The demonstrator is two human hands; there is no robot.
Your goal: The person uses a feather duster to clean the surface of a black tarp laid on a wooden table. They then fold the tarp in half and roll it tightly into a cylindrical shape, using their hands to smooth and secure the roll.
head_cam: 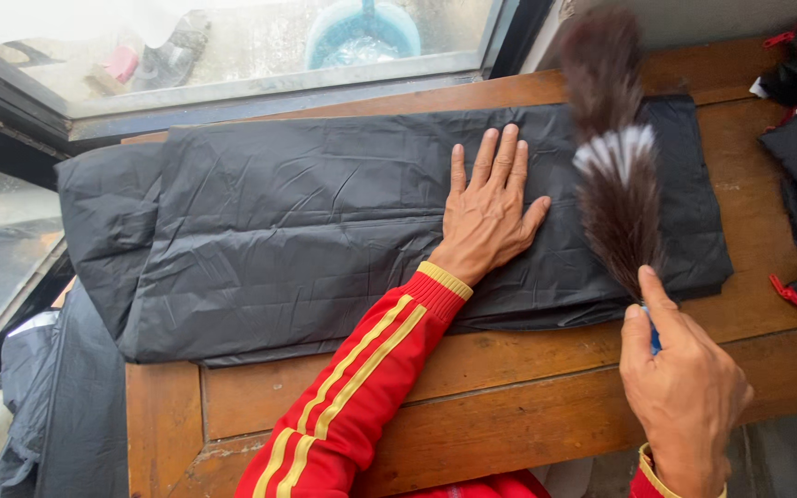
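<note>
Folded black plastic sheet (325, 221) lies flat across the wooden bench (528, 387), below the window. I see the left hand (489, 210) pressed on it, fingers spread, holding nothing. Right hand (684, 392) has its grip closed on a feather duster (615, 184), plumes over the sheet's right end.

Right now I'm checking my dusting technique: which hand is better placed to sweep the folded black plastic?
Right hand: it grips the feather duster above the black plastic. Left hand lies flat, pinning it.
</note>
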